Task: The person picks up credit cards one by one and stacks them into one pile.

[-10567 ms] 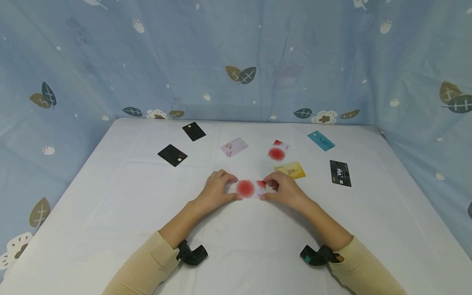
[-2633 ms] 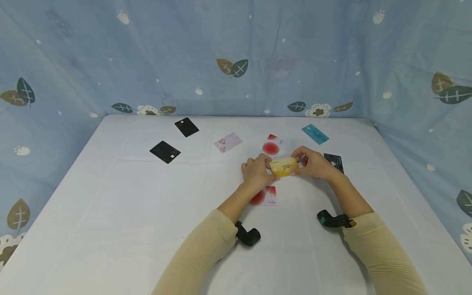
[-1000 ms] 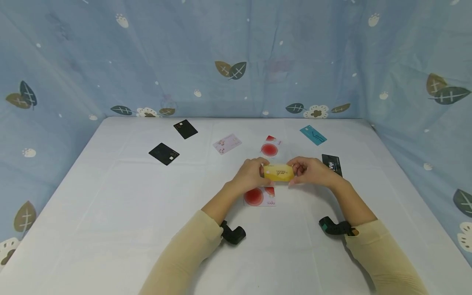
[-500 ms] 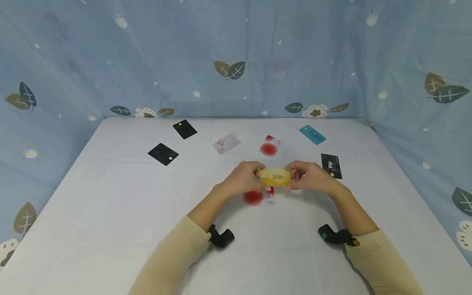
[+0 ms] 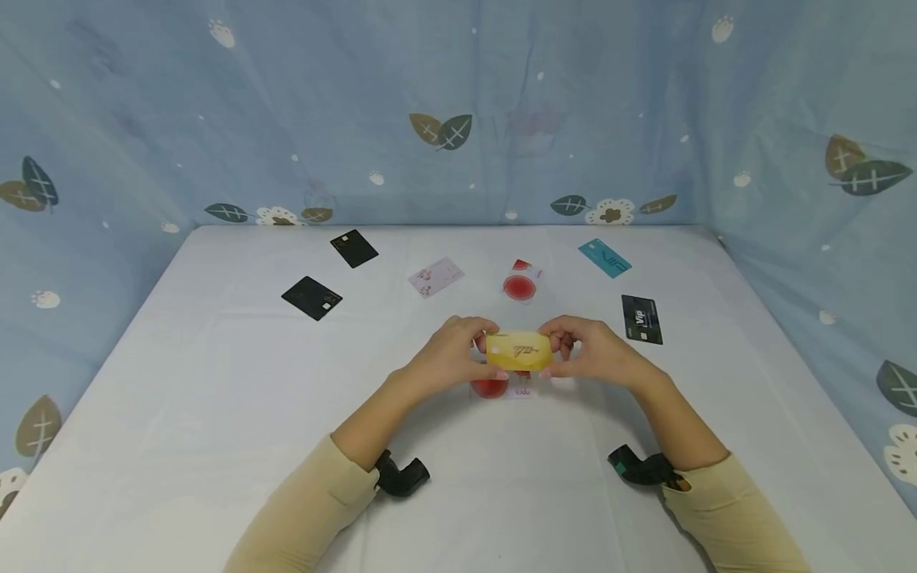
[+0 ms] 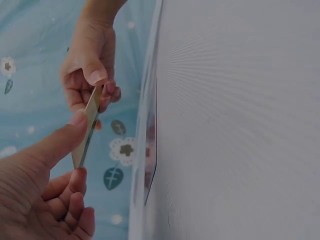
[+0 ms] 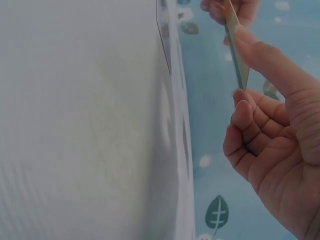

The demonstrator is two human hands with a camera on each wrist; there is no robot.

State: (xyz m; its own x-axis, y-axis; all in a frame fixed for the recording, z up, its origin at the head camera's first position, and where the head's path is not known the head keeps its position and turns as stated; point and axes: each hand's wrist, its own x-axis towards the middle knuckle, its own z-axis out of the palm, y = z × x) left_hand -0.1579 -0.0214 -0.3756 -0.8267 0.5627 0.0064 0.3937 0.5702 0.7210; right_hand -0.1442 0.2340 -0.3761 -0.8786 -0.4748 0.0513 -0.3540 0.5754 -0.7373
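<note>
A yellow plastic card (image 5: 519, 351) hangs above the table, pinched at its left end by my left hand (image 5: 450, 355) and at its right end by my right hand (image 5: 593, 350). Both wrist views show the card edge-on, raised off the cloth, with thumb and fingers on its ends; the left hand (image 6: 45, 175) and right hand (image 7: 280, 125) face each other across it. Just below it in the head view lies a white card with a red circle (image 5: 490, 388), partly hidden by the yellow card and left hand.
On the white tablecloth (image 5: 215, 382) lie two black cards (image 5: 312, 298) at left, a pale pink card (image 5: 436, 277), another red-circle card (image 5: 519, 287), a blue VIP card (image 5: 605, 258) and a black VIP card (image 5: 642, 319). A blue patterned curtain (image 5: 344, 95) surrounds the table.
Earlier both hands held a red-circle card, which now lies on the table. The yellow card was then picked up and has since moved left and nearer, over that card.
</note>
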